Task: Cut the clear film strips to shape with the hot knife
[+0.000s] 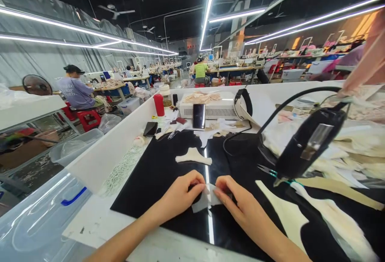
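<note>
My left hand point(180, 193) and my right hand point(233, 198) meet over a small white fabric piece point(207, 200) on the black work mat point(156, 173). Both hands pinch it, fingers closed on its two sides. A second cream fabric piece point(194, 157) lies flat on the mat just beyond my hands. Small scissors point(267, 170) rest to the right, near a black lamp head point(309, 141) on a curved arm.
A white machine point(210, 109) with a phone point(199, 115) leaning on it stands at the back. A red cylinder point(159, 104), a dark wallet point(150, 128) and white cord point(120, 169) lie left. Cream fabric heaps point(355, 141) fill the right. A clear bin point(36, 218) sits lower left. Other workers sit far off.
</note>
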Motion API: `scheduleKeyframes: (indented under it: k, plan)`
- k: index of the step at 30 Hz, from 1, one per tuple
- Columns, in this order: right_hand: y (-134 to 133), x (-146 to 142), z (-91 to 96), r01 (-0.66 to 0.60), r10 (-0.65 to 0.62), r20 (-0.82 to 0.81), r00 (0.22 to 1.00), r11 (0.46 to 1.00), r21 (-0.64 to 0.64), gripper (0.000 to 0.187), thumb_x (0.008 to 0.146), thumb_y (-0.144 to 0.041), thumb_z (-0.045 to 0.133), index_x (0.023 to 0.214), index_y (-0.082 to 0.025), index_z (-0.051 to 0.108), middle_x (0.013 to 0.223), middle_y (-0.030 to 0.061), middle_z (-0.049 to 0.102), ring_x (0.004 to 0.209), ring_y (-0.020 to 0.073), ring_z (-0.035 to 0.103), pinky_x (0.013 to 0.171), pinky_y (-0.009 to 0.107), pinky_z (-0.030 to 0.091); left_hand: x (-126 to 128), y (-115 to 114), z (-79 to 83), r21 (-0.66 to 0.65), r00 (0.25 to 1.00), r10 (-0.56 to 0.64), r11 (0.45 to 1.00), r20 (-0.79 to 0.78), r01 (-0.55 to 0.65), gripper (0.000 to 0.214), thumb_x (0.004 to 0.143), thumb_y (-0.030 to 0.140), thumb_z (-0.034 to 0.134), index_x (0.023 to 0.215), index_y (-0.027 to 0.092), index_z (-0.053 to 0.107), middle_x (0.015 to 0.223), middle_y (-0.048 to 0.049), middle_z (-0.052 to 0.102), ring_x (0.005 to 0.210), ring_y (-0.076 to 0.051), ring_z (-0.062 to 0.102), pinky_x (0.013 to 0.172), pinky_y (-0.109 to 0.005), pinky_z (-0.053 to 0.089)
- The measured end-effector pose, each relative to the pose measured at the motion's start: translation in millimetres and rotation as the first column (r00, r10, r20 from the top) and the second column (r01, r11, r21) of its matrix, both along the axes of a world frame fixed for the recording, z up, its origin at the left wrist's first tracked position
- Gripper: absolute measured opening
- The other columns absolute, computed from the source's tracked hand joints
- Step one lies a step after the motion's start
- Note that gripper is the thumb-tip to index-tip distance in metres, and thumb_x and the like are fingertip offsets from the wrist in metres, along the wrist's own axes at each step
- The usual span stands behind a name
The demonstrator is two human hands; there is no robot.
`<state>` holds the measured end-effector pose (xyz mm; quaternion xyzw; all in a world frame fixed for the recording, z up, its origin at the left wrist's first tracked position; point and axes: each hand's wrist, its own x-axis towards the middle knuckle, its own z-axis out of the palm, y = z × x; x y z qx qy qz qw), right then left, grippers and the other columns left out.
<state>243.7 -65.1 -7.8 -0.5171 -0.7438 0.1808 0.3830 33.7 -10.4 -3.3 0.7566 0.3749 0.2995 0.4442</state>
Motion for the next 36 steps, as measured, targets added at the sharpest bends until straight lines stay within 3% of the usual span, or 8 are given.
scheduleKeyframes:
  k: [2,8,11,17,28,33,36]
  plan:
    - [9.9,-1.7,5.8,-0.004,0.004,-0.033,0.999,1.0,-0.004,0.019,0.101,-0.03,0.051,0.086,-0.024,0.06,0.078,-0.0018,0.067,0.069,0.0156,0.065,0.065,0.026,0.054,0.2,9.7,0.5,-0.025,0.998,0.041,0.999,0.054,-0.04,0.007,0.093,0.025,0.059,0.095,0.019,0.06,0.079,0.0027,0.062,0.074,-0.013,0.061,0.072,-0.024,0.048]
    - [61.3,-13.7,9.8,0.072,-0.073,0.008,0.997,0.992,0.099,0.019,0.101,-0.031,0.051,0.094,-0.023,0.067,0.091,0.0036,0.072,0.081,0.0194,0.069,0.074,0.03,0.054,3.5,58.7,-0.1,-0.017,0.979,0.171,0.985,0.107,-0.17,0.028,0.089,0.026,0.061,0.116,0.02,0.056,0.088,0.0009,0.065,0.07,-0.012,0.065,0.066,-0.023,0.05]
    - [87.5,-22.1,4.2,0.109,-0.119,0.076,0.99,0.986,0.123,0.024,0.102,-0.031,0.047,0.093,-0.023,0.068,0.091,0.005,0.072,0.082,0.0207,0.068,0.074,0.032,0.052,3.3,84.9,-0.4,0.056,0.972,0.226,0.972,0.072,-0.23,0.03,0.09,0.024,0.059,0.119,0.019,0.056,0.088,0.0001,0.066,0.068,-0.012,0.063,0.065,-0.024,0.05]
    - [118.7,-33.7,-11.8,0.204,-0.243,0.251,0.937,0.964,0.17,0.026,0.101,-0.027,0.047,0.09,-0.022,0.07,0.088,0.0069,0.072,0.086,0.0242,0.066,0.072,0.033,0.045,1.5,111.0,-4.0,0.262,0.958,0.274,0.933,-0.081,-0.245,0.03,0.089,0.018,0.058,0.118,0.022,0.063,0.091,-0.0004,0.068,0.085,-0.019,0.065,0.086,-0.033,0.052]
    - [123.3,-39.7,-30.9,0.259,-0.334,0.39,0.858,0.937,0.233,0.023,0.101,-0.02,0.052,0.087,-0.02,0.07,0.087,0.0058,0.071,0.082,0.0217,0.062,0.069,0.032,0.036,4.3,112.1,-19.7,0.393,0.92,0.314,0.896,-0.237,-0.204,0.035,0.091,0.012,0.056,0.125,0.019,0.062,0.1,-0.0033,0.068,0.095,-0.021,0.066,0.094,-0.037,0.051]
    - [117.8,-46.2,-21.2,0.248,-0.344,0.347,0.873,0.924,0.293,0.015,0.097,-0.013,0.057,0.1,-0.019,0.07,0.103,0.0098,0.072,0.097,0.0261,0.065,0.079,0.035,0.045,2.4,114.5,-26.0,0.453,0.913,0.339,0.866,-0.225,-0.21,0.036,0.091,0.013,0.057,0.126,0.02,0.06,0.107,-0.0044,0.067,0.1,-0.021,0.066,0.096,-0.038,0.053]
    - [103.2,-56.1,-5.8,0.195,-0.3,0.304,0.904,0.923,0.333,0.027,0.094,-0.009,0.057,0.117,-0.019,0.067,0.119,0.0132,0.07,0.11,0.03,0.065,0.09,0.042,0.049,-0.6,114.4,-25.6,0.493,0.913,0.343,0.847,-0.22,-0.199,0.034,0.092,0.014,0.057,0.125,0.02,0.061,0.112,-0.0056,0.067,0.104,-0.021,0.066,0.098,-0.04,0.053]
